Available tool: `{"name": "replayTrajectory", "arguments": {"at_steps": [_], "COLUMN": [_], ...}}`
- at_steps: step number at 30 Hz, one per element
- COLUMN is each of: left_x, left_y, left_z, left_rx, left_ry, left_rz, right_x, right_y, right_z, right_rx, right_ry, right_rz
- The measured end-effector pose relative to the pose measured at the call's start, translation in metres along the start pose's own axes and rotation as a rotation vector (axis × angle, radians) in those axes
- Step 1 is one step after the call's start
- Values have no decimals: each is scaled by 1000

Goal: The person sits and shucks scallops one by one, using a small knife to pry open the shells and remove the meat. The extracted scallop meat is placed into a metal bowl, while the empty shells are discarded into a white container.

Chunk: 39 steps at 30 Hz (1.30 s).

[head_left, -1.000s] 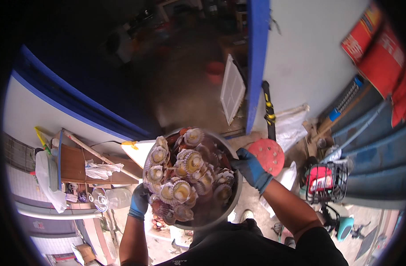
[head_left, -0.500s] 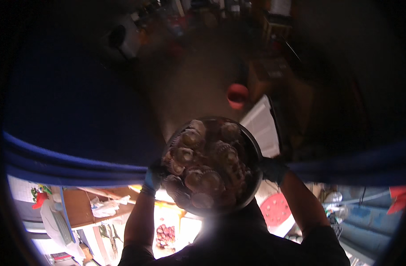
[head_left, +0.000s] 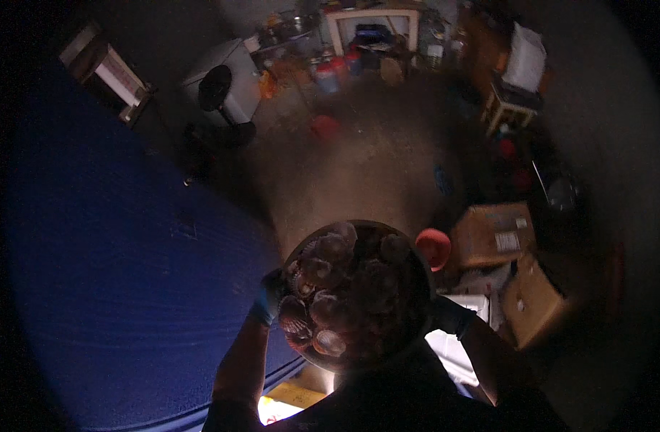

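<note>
A round, dark-rimmed basin (head_left: 424, 271) full of ribbed scallop shells (head_left: 328, 309) is held up in front of my body. My left hand (head_left: 269, 297), in a blue glove, grips its left side. My right hand (head_left: 449, 317), also in a blue glove, holds the opposite side. The fingertips of both hands are lost in shadow against the rim. Shells lie heaped and overlapping, the right part of the pile very dark.
A blue curtain or partition (head_left: 142, 273) stretches along the left. To the right stand a red bucket (head_left: 433, 249) and cardboard boxes (head_left: 492, 234). Farther off are a round black stool (head_left: 216, 88), a white cabinet (head_left: 236, 90) and a small wooden stool (head_left: 508, 108). Concrete floor (head_left: 351, 173) lies ahead.
My view has swung into the dim room; the bright area behind me has mostly left the picture. The basin stays in both hands, sitting slightly lower in view.
</note>
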<state>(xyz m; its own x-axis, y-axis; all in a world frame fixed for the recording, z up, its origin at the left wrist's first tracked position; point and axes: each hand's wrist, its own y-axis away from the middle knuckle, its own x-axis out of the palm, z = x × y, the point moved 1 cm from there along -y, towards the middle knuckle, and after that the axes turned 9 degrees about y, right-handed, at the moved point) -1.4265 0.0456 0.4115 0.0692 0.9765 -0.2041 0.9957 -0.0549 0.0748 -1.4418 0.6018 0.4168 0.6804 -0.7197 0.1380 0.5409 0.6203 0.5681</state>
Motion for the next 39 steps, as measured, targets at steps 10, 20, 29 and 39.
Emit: {"name": "replayTrajectory", "arguments": {"at_steps": [10,20,29,39], "left_x": [-228,-397,-587,-825], "left_y": [-286,-599,-844,-1068], "left_z": [-37,-124,-141,-155], "left_rx": [153,12,-67,6], "left_ry": [13,555,855,935], "left_rz": [-273,-326,-407,-243], "right_x": [-66,-103,-162,-199], "right_y": [-244,-452,-749,-972], "right_z": [272,528,679,975], "right_rx": [-33,-371,-226,232], "right_ry": [7,686,187,238], "right_rz": [79,-58,-163,-310]}}
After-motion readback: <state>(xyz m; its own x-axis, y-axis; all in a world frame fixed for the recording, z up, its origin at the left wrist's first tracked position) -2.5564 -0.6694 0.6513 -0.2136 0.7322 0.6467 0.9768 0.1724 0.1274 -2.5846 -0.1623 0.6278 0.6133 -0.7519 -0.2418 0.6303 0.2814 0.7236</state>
